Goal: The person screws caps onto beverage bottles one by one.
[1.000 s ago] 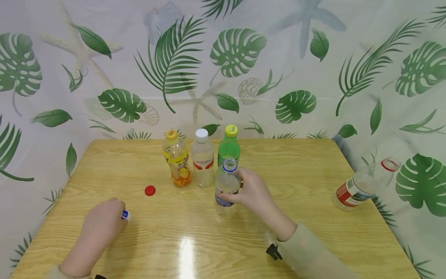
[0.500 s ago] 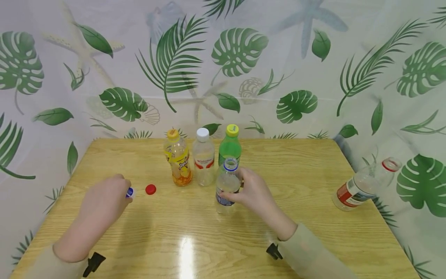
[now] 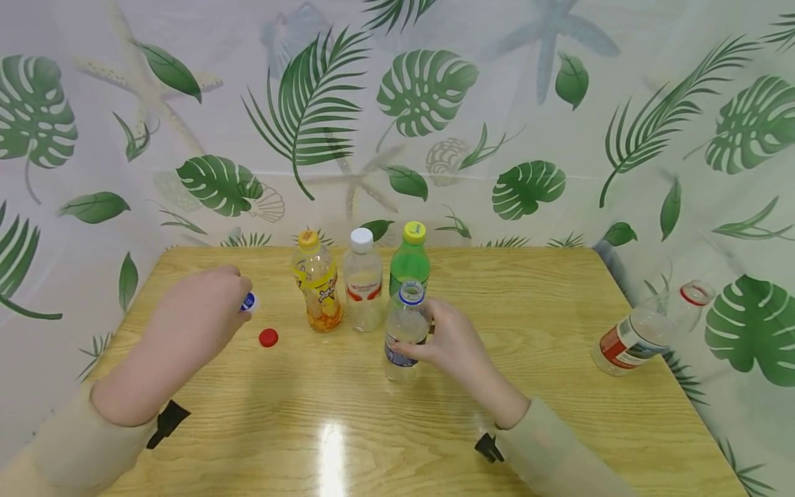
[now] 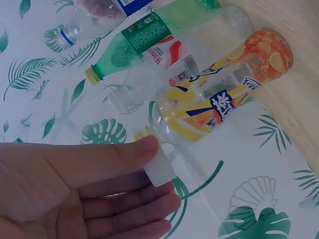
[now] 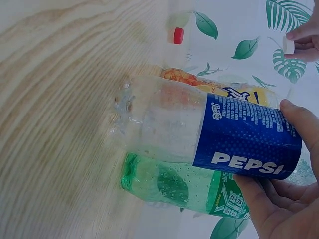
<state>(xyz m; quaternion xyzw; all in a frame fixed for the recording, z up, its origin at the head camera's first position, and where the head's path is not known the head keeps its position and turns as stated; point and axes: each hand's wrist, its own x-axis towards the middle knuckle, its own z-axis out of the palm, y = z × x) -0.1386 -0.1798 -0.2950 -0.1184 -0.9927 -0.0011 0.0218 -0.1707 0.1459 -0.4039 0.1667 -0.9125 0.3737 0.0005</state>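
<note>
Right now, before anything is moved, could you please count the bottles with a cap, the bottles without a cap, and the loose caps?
Bottles with a cap: 3
Bottles without a cap: 2
Loose caps: 2
Total: 7

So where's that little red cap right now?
In the head view, the red cap lies on the table, left of centre, to the left of the orange-capped bottle and right of the left hand.
</note>
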